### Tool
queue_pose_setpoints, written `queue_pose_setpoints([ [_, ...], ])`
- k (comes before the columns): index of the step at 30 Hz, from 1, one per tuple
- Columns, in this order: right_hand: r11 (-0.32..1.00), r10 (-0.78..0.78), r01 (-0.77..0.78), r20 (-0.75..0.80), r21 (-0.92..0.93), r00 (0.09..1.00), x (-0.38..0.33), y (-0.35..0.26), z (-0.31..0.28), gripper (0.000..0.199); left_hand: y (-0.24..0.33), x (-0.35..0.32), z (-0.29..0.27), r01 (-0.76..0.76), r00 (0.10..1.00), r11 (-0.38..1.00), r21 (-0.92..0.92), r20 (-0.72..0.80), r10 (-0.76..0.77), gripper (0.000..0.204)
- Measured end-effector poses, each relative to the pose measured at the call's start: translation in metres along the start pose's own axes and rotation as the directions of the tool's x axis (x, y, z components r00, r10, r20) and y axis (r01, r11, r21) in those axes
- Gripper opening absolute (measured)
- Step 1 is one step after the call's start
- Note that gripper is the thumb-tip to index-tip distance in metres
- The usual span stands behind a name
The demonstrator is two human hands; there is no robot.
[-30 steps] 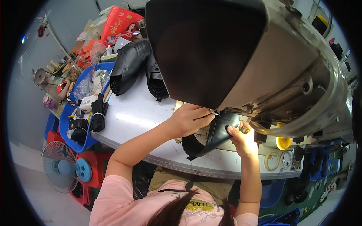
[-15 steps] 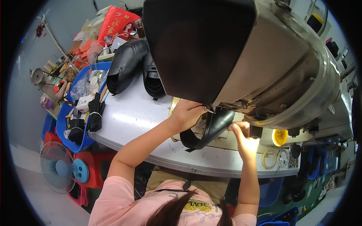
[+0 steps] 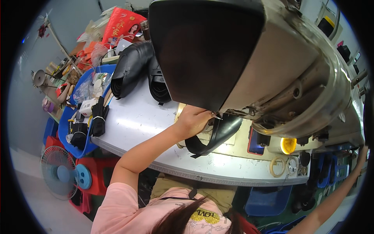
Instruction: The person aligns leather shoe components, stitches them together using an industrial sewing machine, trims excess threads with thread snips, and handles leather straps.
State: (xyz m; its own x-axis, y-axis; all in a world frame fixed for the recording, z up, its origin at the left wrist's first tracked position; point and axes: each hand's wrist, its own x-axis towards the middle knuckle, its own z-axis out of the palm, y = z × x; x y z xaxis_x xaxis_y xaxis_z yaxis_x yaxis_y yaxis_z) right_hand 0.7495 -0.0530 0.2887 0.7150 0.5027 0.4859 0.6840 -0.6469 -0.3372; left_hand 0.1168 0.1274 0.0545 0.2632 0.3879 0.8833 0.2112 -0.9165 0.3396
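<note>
My left hand (image 3: 193, 120) grips a curved black leather piece (image 3: 218, 134) on the grey worktable (image 3: 136, 121), right under the head of a big grey sewing machine (image 3: 272, 70). The piece bends from the machine's foot back toward me. My right arm stretches far out to the right, and my right hand (image 3: 363, 152) sits at the picture's rim beside the machine's end. It is too small and cut off to show its fingers or anything in it.
Two stacks of black shoe uppers (image 3: 132, 70) lie at the table's back left. A blue tray (image 3: 68, 121) of black bundles and small packets hangs off the left edge. A fan (image 3: 58, 171) and red stool (image 3: 99, 171) stand below. A yellow lamp (image 3: 288, 145) and tape ring (image 3: 277, 165) sit right.
My right hand has let go of the black piece and swung far out to the right. My left hand has pushed the piece further under the machine.
</note>
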Motion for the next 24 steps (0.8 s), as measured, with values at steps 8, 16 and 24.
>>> queue_pose_setpoints([
  [8,0.964,-0.222,0.256,-0.317,0.073,0.922,-0.083,0.154,0.234,0.038,0.008,0.008,0.005,-0.070,0.998,0.993,0.092,-0.003,0.070,0.011],
  [16,0.834,0.030,0.164,-0.339,0.527,0.940,-0.028,0.065,0.063,0.032,0.007,-0.001,0.003,-0.010,1.000,0.996,0.088,0.022,0.008,0.015],
  [24,0.932,-0.159,0.322,-0.608,0.167,0.777,-0.149,0.027,0.152,0.027,0.006,-0.004,0.002,-0.010,1.000,0.994,0.112,0.000,0.010,0.011],
])
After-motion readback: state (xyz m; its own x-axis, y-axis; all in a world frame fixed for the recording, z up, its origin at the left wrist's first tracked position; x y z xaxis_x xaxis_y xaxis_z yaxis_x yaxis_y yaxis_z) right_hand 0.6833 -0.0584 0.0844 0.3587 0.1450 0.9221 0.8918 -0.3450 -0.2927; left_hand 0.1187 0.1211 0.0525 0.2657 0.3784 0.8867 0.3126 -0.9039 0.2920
